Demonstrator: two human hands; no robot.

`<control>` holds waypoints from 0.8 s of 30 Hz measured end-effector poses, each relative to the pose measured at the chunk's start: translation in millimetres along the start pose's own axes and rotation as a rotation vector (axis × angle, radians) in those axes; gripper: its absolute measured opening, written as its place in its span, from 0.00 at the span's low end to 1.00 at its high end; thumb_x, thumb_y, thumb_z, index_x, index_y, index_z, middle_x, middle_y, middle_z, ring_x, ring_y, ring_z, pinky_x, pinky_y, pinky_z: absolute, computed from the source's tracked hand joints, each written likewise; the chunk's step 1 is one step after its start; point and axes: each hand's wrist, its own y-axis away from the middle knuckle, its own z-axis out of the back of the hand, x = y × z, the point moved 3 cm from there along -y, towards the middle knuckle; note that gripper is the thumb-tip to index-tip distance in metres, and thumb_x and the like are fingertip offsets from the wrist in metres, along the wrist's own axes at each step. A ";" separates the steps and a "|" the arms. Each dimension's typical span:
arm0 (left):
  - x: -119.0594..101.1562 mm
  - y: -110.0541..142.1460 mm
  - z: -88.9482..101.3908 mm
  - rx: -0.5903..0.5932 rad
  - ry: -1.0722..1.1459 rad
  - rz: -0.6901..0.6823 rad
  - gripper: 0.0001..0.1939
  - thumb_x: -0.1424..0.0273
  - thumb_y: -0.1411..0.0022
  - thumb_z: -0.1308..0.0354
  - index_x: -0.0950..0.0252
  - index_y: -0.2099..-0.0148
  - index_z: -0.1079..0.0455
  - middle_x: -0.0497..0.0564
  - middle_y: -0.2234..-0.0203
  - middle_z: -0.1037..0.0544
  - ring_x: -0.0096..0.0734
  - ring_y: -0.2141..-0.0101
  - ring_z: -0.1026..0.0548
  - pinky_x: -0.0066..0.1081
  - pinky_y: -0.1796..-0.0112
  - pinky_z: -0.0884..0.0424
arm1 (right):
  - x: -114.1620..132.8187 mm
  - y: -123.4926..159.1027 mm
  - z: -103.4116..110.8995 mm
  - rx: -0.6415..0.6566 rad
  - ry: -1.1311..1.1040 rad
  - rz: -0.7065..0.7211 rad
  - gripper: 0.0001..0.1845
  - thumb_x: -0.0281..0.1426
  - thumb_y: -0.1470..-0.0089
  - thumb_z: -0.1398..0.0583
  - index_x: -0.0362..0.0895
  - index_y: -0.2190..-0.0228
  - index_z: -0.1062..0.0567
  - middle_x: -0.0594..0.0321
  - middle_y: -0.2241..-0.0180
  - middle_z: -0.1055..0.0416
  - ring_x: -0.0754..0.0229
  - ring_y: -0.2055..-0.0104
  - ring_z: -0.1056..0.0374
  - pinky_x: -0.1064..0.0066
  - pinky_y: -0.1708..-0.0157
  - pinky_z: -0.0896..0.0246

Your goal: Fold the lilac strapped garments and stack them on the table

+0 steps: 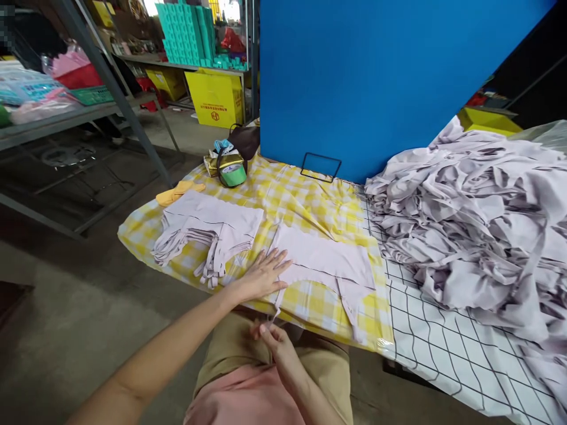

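Observation:
A pale lilac camisole top (323, 254) lies spread on the yellow checked tablecloth (305, 203), its straps toward me. My left hand (264, 274) rests flat on its left edge with the fingers spread. Just below the table edge my right hand (277, 342) pinches the end of the top's left shoulder strap, which runs taut from the fabric. The other strap lies loose on the cloth at the right. Left of my left hand sits a neat stack of the same lilac tops (212, 218), with straps hanging toward the table edge.
A big heap of lilac garments (478, 218) covers the right side, on a white grid-patterned cloth (447, 330). A blue board (354, 77) stands behind the table, with a black wire frame (321, 167) before it. A green tape roll (233, 175) and orange cloth (179, 192) lie at the back left.

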 end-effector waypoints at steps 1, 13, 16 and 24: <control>0.6 0.5 -2.3 -0.005 -0.006 -0.002 0.29 0.59 0.36 0.55 0.56 0.36 0.56 0.51 0.36 0.57 0.39 0.38 0.62 0.44 0.42 0.64 | 1.7 9.2 -2.4 0.022 -0.100 -0.045 0.23 0.49 0.52 0.42 0.42 0.81 0.32 0.66 0.82 0.34 0.62 0.71 0.35 0.71 0.66 0.42; 0.3 1.8 -0.8 -0.038 0.014 0.002 0.25 0.66 0.35 0.57 0.61 0.37 0.52 0.51 0.37 0.54 0.39 0.38 0.59 0.46 0.41 0.61 | -22.4 93.6 65.8 -0.314 -0.199 -0.393 0.20 0.49 0.61 0.36 0.45 0.75 0.29 0.67 0.81 0.33 0.66 0.80 0.36 0.77 0.85 0.45; -1.5 6.9 -1.1 -0.107 0.011 -0.020 0.25 0.71 0.36 0.57 0.62 0.37 0.52 0.52 0.38 0.52 0.36 0.38 0.55 0.45 0.41 0.60 | -21.4 75.1 78.7 -0.564 0.160 -0.167 0.25 0.44 0.70 0.33 0.46 0.68 0.27 0.59 0.64 0.27 0.53 0.60 0.31 0.68 0.66 0.35; -21.4 25.2 -7.4 -0.140 0.133 -0.073 0.24 0.75 0.38 0.54 0.63 0.40 0.45 0.53 0.39 0.47 0.34 0.39 0.50 0.43 0.42 0.54 | 3.1 -0.5 12.6 -0.479 0.099 0.031 0.23 0.44 0.64 0.36 0.42 0.67 0.26 0.57 0.61 0.27 0.52 0.55 0.35 0.68 0.57 0.40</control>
